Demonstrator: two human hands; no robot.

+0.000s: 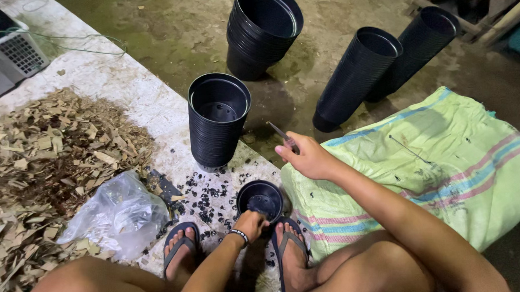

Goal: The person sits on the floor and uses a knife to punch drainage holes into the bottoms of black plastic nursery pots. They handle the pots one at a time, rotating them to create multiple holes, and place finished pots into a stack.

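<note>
A person squats on a speckled concrete slab (153,104), feet in flip-flops, with a single small black pot (260,199) standing upright between the two feet. The left hand (250,224) grips the pot's near rim, fingers curled over the edge and closed on it, the wrist wearing a beaded band. The right hand (308,157) is raised above and to the right of the pot, well apart from it, its fingers pinched together around a thin metal tool (282,134) that points up and away from the knuckles. Small black chips (206,195) lie scattered on the slab around the pot. Just beyond it stands a tall stack of black pots (218,120); three more stacks (356,74) sit farther off on the dirt floor, two of them leaning. A clear plastic bag (120,213) and a heap of dry wood shavings (44,167) lie to the left, a green striped sack (436,161) to the right.
</note>
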